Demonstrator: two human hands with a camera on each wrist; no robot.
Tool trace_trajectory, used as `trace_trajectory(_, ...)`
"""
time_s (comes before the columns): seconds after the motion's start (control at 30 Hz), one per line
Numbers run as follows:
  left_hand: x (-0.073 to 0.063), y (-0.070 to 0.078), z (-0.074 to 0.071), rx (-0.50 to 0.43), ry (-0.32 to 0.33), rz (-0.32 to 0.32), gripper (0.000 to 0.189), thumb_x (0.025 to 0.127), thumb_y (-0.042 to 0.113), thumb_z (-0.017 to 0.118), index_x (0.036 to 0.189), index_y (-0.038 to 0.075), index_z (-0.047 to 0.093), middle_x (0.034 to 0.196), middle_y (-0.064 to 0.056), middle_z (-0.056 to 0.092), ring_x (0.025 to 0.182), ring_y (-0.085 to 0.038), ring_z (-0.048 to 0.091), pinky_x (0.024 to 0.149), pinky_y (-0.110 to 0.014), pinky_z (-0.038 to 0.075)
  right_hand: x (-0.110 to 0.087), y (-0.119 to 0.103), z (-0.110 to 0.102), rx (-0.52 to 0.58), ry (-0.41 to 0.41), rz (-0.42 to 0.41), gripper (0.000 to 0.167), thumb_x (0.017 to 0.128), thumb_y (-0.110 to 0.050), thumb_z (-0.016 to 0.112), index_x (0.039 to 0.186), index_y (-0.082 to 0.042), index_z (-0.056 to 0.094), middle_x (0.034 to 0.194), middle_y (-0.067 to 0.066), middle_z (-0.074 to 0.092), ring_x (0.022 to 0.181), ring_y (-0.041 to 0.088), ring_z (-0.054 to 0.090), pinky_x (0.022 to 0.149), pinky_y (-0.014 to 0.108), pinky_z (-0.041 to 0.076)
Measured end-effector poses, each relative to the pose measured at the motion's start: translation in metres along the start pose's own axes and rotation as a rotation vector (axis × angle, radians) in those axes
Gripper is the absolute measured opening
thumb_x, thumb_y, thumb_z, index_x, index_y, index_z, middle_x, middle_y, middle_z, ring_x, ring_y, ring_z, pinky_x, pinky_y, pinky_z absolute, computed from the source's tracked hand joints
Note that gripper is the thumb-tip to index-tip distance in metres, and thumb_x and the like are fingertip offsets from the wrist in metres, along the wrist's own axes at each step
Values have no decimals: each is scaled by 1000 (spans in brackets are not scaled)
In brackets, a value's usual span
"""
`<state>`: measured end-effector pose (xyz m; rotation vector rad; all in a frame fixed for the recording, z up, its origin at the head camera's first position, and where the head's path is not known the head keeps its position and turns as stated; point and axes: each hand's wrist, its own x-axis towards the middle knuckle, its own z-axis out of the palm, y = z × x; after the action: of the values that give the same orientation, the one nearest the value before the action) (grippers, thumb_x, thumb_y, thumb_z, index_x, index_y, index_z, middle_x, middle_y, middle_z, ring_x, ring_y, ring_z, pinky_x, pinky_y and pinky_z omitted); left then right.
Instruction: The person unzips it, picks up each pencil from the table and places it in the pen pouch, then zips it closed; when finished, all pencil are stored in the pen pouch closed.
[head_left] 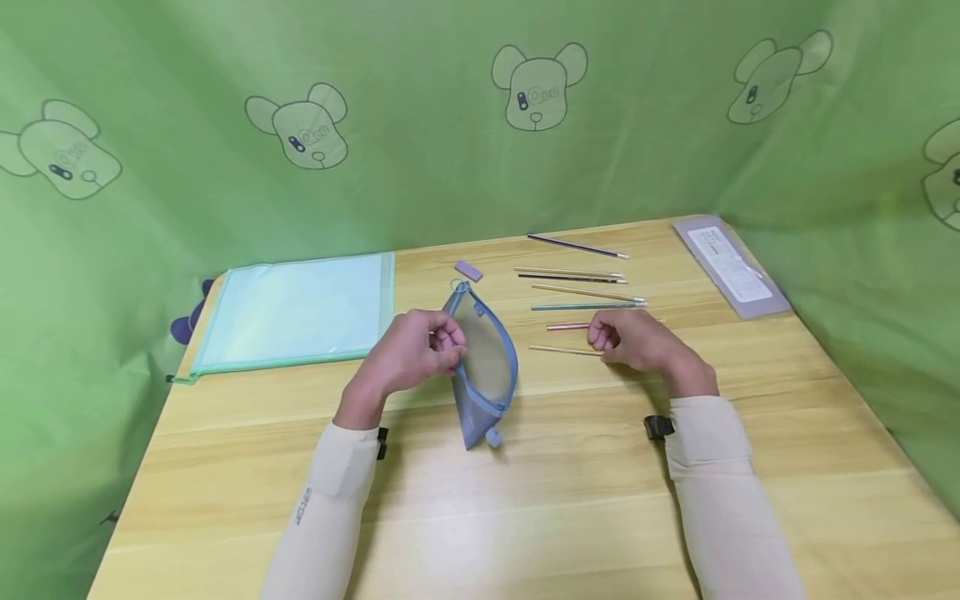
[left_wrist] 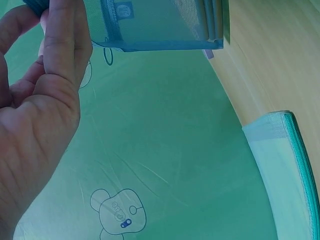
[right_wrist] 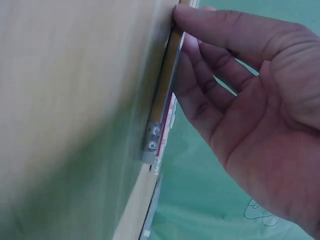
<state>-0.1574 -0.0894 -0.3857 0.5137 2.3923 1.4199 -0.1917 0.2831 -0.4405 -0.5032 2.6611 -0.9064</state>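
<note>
My left hand point(head_left: 415, 350) pinches the rim of a blue mesh zipper pouch point(head_left: 469, 410), holding it upright with its mouth spread wide. A round tag point(head_left: 493, 437) hangs at the pouch's near end. In the left wrist view, slim strips show through one end of the pouch point(left_wrist: 155, 46). On the right, my right hand point(head_left: 637, 337) pinches the nearest gold pencil point(head_left: 562, 350) between thumb and fingers, close to its eraser end. That end, pale and capped, shows below the thumb in the right wrist view. A pink pencil point(head_left: 567, 327) lies just beyond, partly hidden by the hand.
Beyond it lie more pencils, among them a teal one point(head_left: 577, 307) and a dark one point(head_left: 573, 245). A purple eraser point(head_left: 468, 271) sits behind the pouch. A mint-edged zipper folder point(head_left: 292, 312) lies at the left, a flat labelled packet point(head_left: 731, 265) at the far right. Green curtain point(head_left: 450, 183) borders the table.
</note>
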Motion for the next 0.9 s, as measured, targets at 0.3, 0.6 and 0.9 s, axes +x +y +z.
trace_trajectory(0.3,1,-3,0,-5,0,5,6,94,-3,70,98,1,74,84,-6,66,74,-16,68,75,-38,69,5,-5,14,70,-68,-25,18,89,10,75,101,-2,67,95,9,68,88,18,62,74,18,56)
trace_trajectory(0.6,0,-2,-2,-21,6,-20,7,95,-3,70,101,-2,73,86,-8,66,76,-18,68,85,-56,68,13,-18,24,122,-89,-23,18,87,10,73,101,-1,68,93,10,68,87,16,63,74,19,57)
trace_trajectory(0.9,0,-3,-3,16,24,-16,6,95,-2,71,99,1,74,85,-7,67,75,-17,69,78,-43,69,14,-18,25,451,-73,27,30,92,10,67,121,10,66,105,14,66,92,17,62,78,17,59)
